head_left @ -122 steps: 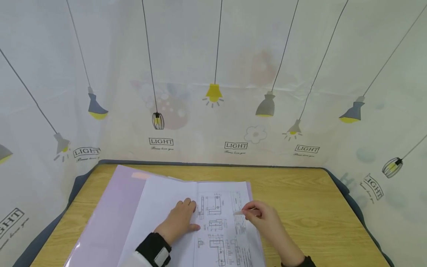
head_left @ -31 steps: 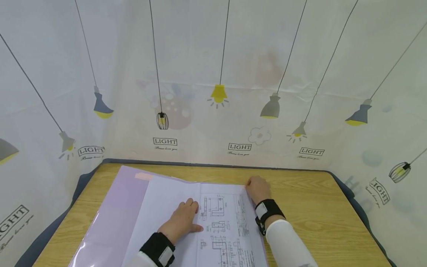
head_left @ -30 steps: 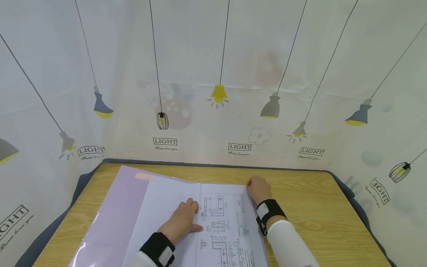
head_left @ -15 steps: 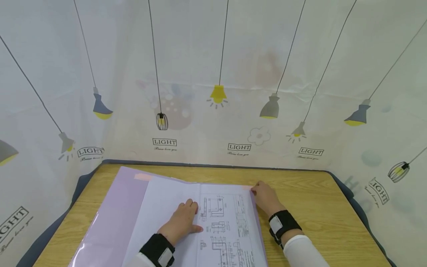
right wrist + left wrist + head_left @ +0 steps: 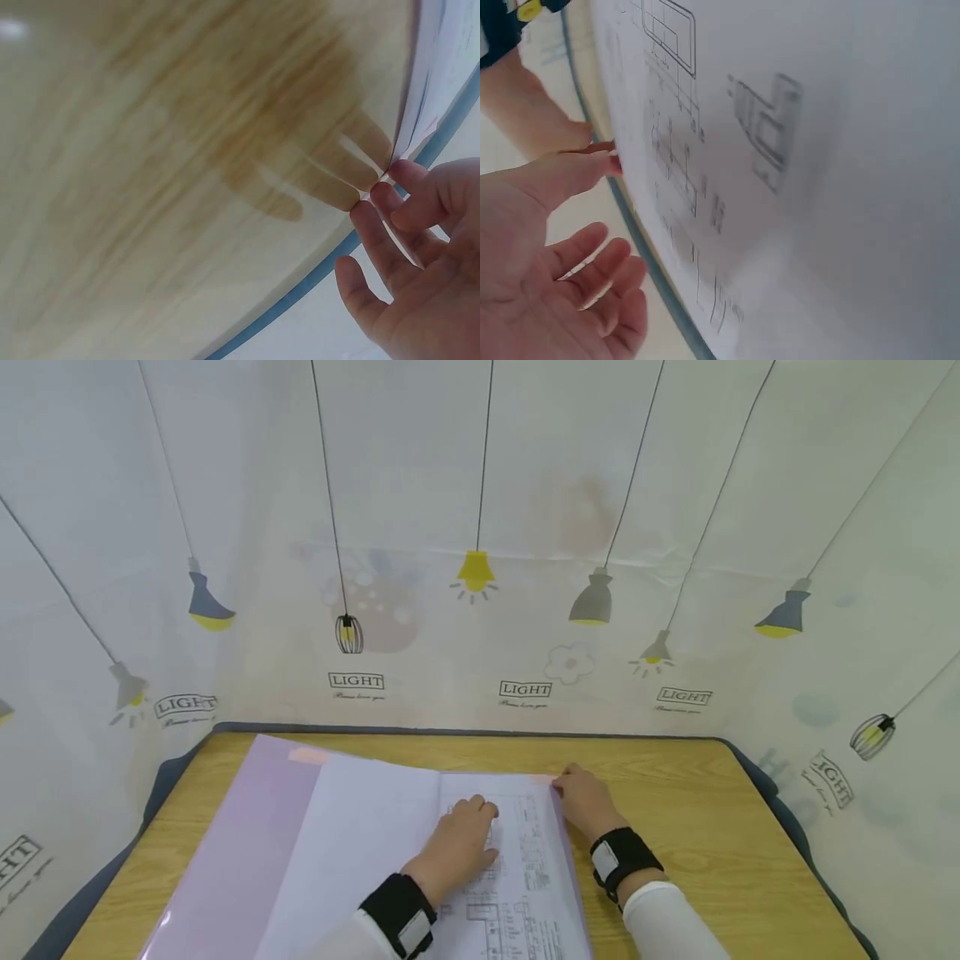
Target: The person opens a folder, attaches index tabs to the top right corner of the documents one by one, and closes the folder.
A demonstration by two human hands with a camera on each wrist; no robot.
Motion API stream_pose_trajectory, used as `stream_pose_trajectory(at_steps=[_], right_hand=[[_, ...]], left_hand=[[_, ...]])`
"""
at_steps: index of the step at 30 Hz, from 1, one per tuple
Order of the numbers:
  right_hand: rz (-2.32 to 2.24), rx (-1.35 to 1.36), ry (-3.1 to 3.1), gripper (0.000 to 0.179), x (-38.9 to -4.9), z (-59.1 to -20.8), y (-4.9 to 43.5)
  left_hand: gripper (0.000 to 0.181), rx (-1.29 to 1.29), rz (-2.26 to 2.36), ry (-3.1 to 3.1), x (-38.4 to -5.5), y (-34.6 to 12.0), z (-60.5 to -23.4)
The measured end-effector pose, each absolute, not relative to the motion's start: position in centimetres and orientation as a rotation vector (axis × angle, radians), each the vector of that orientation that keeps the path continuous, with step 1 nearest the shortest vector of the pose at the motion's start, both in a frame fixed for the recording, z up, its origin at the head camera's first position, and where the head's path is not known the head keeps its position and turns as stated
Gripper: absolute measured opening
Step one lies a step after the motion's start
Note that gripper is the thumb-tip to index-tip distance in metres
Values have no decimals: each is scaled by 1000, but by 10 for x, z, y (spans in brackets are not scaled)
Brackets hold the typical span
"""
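Observation:
A purple-covered folder [image 5: 258, 827] lies spread on the table, with a blank white page on its left side and a page of technical line drawings [image 5: 528, 860] on its right. My left hand [image 5: 457, 843] rests over the drawing page, fingers relaxed and thumb spread to the right; it covers part of the drawings. In the left wrist view the printed page fills the right side. At the top right corner of the folder, the thumb and forefinger of my right hand [image 5: 588, 797] pinch at the page edge. The other right fingertips [image 5: 358, 214] touch the tabletop.
The wood-grain table [image 5: 712, 827] has a dark blue border [image 5: 465, 729]. Behind and around it hangs a pale curtain [image 5: 420, 460] printed with lamps. Pink tabs, one a left tab [image 5: 307, 754], mark the folder's top edge.
My left hand has slid right from the centre fold onto the drawing page. My right hand went from the drawing's right side, seconds ago, to the top right corner and stays there.

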State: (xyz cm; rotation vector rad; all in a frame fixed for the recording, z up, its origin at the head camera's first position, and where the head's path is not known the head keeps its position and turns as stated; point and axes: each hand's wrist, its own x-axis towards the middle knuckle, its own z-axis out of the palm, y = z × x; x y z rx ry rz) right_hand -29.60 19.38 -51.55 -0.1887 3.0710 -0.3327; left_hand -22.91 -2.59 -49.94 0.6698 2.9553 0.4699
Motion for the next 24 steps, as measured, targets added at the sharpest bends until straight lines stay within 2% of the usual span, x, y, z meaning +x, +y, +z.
stream_pose_trajectory(at_steps=[11,17,24], right_hand=[[-279,-288,3110,23,-296,-514,198],[-261,-269,3085,23,-295,-512,197],[-259,-250,3076,22,-297,-508,195]], left_hand=[[61,816,403,2945,-265,22,-514],[67,789,392,2911,-276,38,-520],[66,725,316,2904,-280,53,-514]])
